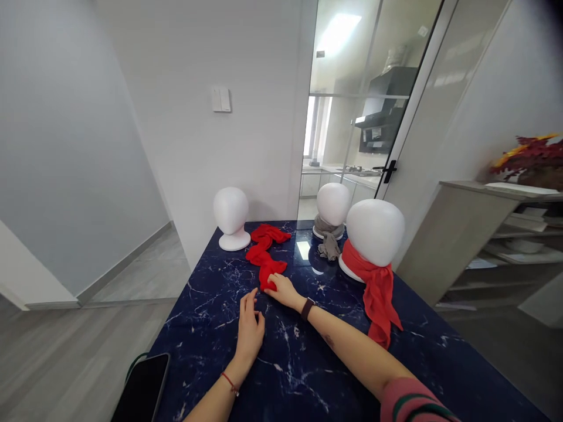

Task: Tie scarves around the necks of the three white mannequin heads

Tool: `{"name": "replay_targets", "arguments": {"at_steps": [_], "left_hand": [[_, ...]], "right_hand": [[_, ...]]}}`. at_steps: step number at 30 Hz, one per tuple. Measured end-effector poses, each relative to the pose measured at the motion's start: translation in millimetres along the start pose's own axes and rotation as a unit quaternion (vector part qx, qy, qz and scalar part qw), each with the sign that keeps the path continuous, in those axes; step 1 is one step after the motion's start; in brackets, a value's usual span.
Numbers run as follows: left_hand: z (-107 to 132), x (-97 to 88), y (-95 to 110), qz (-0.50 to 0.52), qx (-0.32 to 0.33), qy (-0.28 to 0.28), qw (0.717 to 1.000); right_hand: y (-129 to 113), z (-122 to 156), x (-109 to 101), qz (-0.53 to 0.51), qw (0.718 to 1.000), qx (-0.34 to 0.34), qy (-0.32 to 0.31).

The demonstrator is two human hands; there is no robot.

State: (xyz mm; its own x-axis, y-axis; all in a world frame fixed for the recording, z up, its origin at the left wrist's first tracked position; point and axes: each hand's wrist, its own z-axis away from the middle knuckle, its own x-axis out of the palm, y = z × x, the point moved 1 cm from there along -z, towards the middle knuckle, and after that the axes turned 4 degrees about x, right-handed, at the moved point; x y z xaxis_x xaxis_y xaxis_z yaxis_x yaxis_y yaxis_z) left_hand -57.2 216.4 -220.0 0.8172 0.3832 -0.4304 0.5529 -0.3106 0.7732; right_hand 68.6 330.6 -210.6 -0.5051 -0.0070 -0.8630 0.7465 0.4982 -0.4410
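A bright red scarf [262,256] lies in loose zigzag folds on the dark blue marbled table [211,328]. My right hand [284,289] grips the near end of this scarf, fingers curled over the cloth. Just left of that end, my left hand [250,328] rests low over the table with its fingers apart and nothing in them. Behind the scarf, to the left, stands a bare white mannequin head [231,211]. A second white head [376,230] at the right wears a red scarf [377,287] knotted in front, its ends hanging onto the table.
Farther back, a third white head [333,203] wears a grey scarf [329,246]. A phone [143,390] with a green cable lies at the table's near left edge. Beyond the table are a wall, a glass door [352,129] and a shelf unit [475,234] at the right.
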Motion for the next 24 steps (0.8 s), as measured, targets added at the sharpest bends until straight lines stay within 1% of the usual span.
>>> {"name": "replay_targets", "arguments": {"at_steps": [2,4,6,8,9,10,11,13,14,15,16,17,18,19,20,21,22,23,24], "left_hand": [[0,-2.9,-5,-0.036,0.020,-0.012,0.999],[1,-5.7,-8,-0.073,0.038,-0.036,0.996],[2,-7.8,-9,-0.099,0.065,-0.072,0.990],[4,-8.9,-7,-0.114,0.103,-0.123,0.981],[5,-9.2,-5,-0.120,0.122,-0.151,0.973],[6,-9.5,-3,-0.127,0.138,-0.179,0.966],[6,-9.9,-1,-0.133,0.148,-0.202,0.959],[7,-11.1,4,-0.140,0.153,-0.231,0.951],[7,-12.0,7,-0.136,0.150,-0.234,0.951],[7,-13.0,10,-0.125,0.145,-0.232,0.954],[8,-14.2,14,-0.106,0.138,-0.229,0.958],[9,-15.3,18,-0.080,0.127,-0.225,0.963],[11,-16.2,23,-0.048,0.112,-0.222,0.967],[13,-17.0,28,-0.016,0.093,-0.222,0.971],[15,-17.4,34,0.014,0.074,-0.224,0.972],[19,-17.4,40,0.038,0.062,-0.229,0.971],[23,-17.0,47,0.053,0.060,-0.237,0.968],[27,-16.2,54,0.059,0.069,-0.252,0.963],[32,-14.9,60,0.060,0.087,-0.271,0.957]], "right_hand": [[-9,36,-8,-0.002,0.999,-0.028,-0.025],[-21,76,-15,-0.013,0.997,-0.060,-0.056],[-34,114,-21,-0.040,0.989,-0.097,-0.106],[-48,145,-27,-0.106,0.969,-0.140,-0.173],[-55,156,-30,-0.161,0.950,-0.157,-0.218],[-61,165,-33,-0.228,0.919,-0.165,-0.276],[-67,171,-36,-0.302,0.877,-0.156,-0.338],[-72,175,-42,-0.443,0.772,-0.089,-0.448],[-72,175,-45,-0.499,0.720,-0.047,-0.481],[-70,172,-49,-0.546,0.679,-0.009,-0.491],[-66,168,-53,-0.589,0.652,0.022,-0.477],[-59,162,-57,-0.628,0.641,0.048,-0.440],[-49,155,-61,-0.659,0.645,0.073,-0.380],[-38,146,-67,-0.678,0.666,0.100,-0.294],[-24,137,-72,-0.674,0.702,0.134,-0.187],[-8,129,-78,-0.644,0.742,0.170,-0.073],[8,121,-83,-0.597,0.775,0.203,0.033],[23,116,-88,-0.545,0.798,0.230,0.118],[36,111,-92,-0.502,0.808,0.252,0.179]]}}
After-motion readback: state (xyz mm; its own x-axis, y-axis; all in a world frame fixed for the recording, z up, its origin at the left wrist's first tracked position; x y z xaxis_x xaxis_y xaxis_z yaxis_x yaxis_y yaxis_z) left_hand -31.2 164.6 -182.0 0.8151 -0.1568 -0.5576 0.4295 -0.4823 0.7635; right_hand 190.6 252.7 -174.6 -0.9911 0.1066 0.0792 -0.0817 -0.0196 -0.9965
